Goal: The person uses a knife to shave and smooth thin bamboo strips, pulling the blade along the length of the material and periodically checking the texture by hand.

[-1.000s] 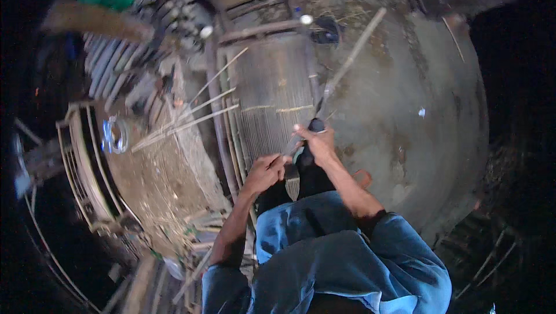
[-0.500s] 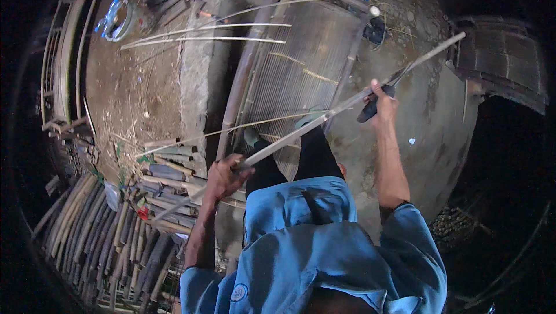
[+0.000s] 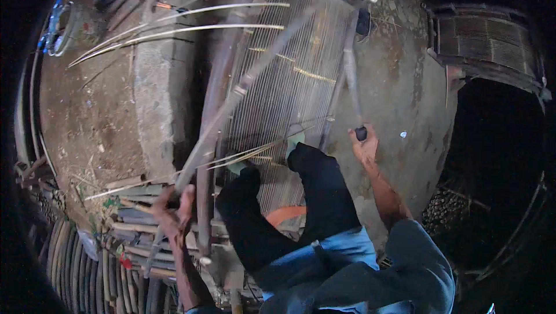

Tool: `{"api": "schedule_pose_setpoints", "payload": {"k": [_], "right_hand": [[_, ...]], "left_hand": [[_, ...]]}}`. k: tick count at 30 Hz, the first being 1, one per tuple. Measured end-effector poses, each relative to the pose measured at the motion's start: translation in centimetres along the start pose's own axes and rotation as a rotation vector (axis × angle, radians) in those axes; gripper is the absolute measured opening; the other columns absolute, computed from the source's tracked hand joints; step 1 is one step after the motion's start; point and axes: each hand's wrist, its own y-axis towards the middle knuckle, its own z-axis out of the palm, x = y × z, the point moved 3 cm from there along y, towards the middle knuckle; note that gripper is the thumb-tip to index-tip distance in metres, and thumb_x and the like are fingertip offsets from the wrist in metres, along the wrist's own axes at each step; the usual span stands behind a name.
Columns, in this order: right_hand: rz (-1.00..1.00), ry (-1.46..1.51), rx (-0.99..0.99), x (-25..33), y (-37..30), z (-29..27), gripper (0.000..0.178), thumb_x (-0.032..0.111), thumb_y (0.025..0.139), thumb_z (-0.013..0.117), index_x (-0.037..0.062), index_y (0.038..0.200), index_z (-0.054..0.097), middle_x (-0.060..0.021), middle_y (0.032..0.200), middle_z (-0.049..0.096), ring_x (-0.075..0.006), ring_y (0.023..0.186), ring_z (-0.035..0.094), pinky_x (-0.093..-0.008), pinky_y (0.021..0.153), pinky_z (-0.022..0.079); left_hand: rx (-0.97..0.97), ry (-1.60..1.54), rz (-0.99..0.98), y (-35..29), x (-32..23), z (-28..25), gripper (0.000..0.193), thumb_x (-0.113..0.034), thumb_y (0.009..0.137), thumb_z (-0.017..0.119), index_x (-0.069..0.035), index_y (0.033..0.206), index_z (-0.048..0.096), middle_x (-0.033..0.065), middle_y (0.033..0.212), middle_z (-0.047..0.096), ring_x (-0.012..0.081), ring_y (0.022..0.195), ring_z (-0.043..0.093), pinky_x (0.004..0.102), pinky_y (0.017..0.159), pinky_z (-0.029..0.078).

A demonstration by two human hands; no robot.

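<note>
My left hand [image 3: 174, 212] is closed round a long bamboo pole [image 3: 243, 85]. The pole slants up to the far right across the slatted bamboo platform [image 3: 278, 76], and its lower end shows below the hand. On the right, my right hand [image 3: 365, 147] grips the dark handle of a machete [image 3: 351, 76], whose long grey blade points away from me beside the platform's edge. It is apart from the pole. Thin bamboo strips [image 3: 243, 156] lie across the platform near my feet.
Two pale bamboo strips [image 3: 191, 35] stick out over a concrete ledge [image 3: 156, 88]. Cut bamboo lengths [image 3: 87, 262] are stacked at lower left. An orange curved thing [image 3: 286, 215] shows between my legs. Another slatted bamboo frame [image 3: 486, 39] stands far right.
My right hand has let go of the pole and moved down, holding only the machete. My left hand has moved left and nearer, and the pole now slants more steeply.
</note>
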Motion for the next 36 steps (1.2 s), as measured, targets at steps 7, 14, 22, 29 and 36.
{"api": "schedule_pose_setpoints", "payload": {"k": [7,14,22,29,36], "right_hand": [[-0.325,-0.197,0.25,-9.6,8.5,21.5,0.047,0.032,0.077,0.082,0.0061,0.112,0.064,-0.0147,0.104,0.057,-0.0373,0.093,0.061,-0.0454,0.083,0.051],[-0.623,-0.213,0.263,-15.1,15.9,33.4,0.054,0.037,0.078,0.08,0.0066,0.118,0.061,-0.0167,0.111,0.054,-0.0371,0.105,0.058,-0.0473,0.091,0.05],[-0.606,0.165,0.381,-15.6,9.2,29.1,0.064,0.057,0.088,0.068,0.0086,0.13,0.06,-0.0162,0.122,0.056,-0.0353,0.119,0.053,-0.0468,0.104,0.041],[-0.499,0.009,0.684,-23.7,4.3,29.2,0.06,0.065,0.088,0.062,0.0056,0.086,0.073,-0.0117,0.082,0.067,-0.0276,0.089,0.061,-0.038,0.09,0.042],[0.043,0.53,0.569,-31.1,3.6,28.1,0.034,0.035,0.087,0.079,0.0028,0.077,0.076,-0.003,0.068,0.067,-0.0102,0.071,0.059,-0.0339,0.069,0.046]], "left_hand": [[-0.099,0.053,-0.158,6.7,6.8,9.9,0.03,-0.017,0.096,0.066,0.003,0.118,0.064,0.0168,0.106,0.069,0.0229,0.091,0.067,0.0365,0.084,0.057],[-0.301,-0.145,-0.246,11.6,19.1,14.4,0.032,-0.013,0.094,0.068,0.003,0.122,0.064,0.015,0.119,0.068,0.0201,0.099,0.066,0.0336,0.09,0.055],[-0.658,-0.171,0.297,10.7,12.3,15.5,0.028,-0.02,0.081,0.086,0.003,0.086,0.071,0.011,0.073,0.067,0.0195,0.065,0.057,0.0343,0.064,0.049],[-0.318,-0.158,0.204,13.3,14.4,14.1,0.022,-0.026,0.095,0.07,-0.006,0.101,0.073,-0.0031,0.069,0.054,0.0061,0.06,0.045,0.0227,0.055,0.034],[-0.547,-0.277,0.301,9.0,9.3,14.6,0.034,-0.025,0.08,0.087,0.003,0.074,0.068,0.0093,0.063,0.06,0.0187,0.057,0.05,0.0361,0.056,0.046]]}}
